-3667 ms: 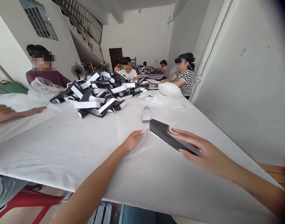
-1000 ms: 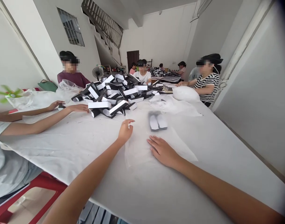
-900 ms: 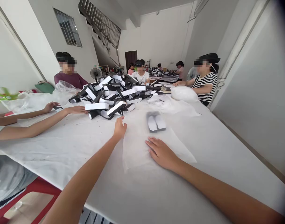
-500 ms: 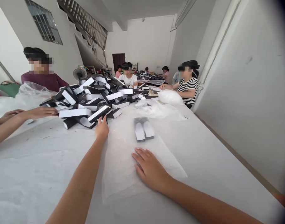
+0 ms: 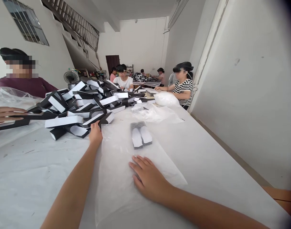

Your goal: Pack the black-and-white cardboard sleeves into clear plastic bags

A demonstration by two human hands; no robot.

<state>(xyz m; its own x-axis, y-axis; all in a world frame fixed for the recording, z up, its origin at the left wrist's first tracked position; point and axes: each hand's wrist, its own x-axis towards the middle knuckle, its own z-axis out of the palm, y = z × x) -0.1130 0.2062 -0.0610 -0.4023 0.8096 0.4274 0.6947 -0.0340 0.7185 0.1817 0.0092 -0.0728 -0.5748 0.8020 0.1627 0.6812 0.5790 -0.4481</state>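
Observation:
At the near edge of a heap of black-and-white folded pieces, my left hand has its fingers closed on the end of one black-and-white piece; part of the grip is hidden. My right hand lies flat, fingers spread, on a clear plastic bag spread on the table. Just beyond my right fingertips, a pair of black pieces with white faces lies side by side, seen through the bag's film.
More crumpled clear plastic and a full white plastic bag lie farther along the white table. A co-worker's hand reaches in from the left beside the heap. Other people sit around the table. A wall runs along the right.
The view has turned slightly right, so everything sits farther left. My left hand's fingers have closed in on the piece; my right hand stays flat. The co-worker's hand at left has drawn back with a dark piece.

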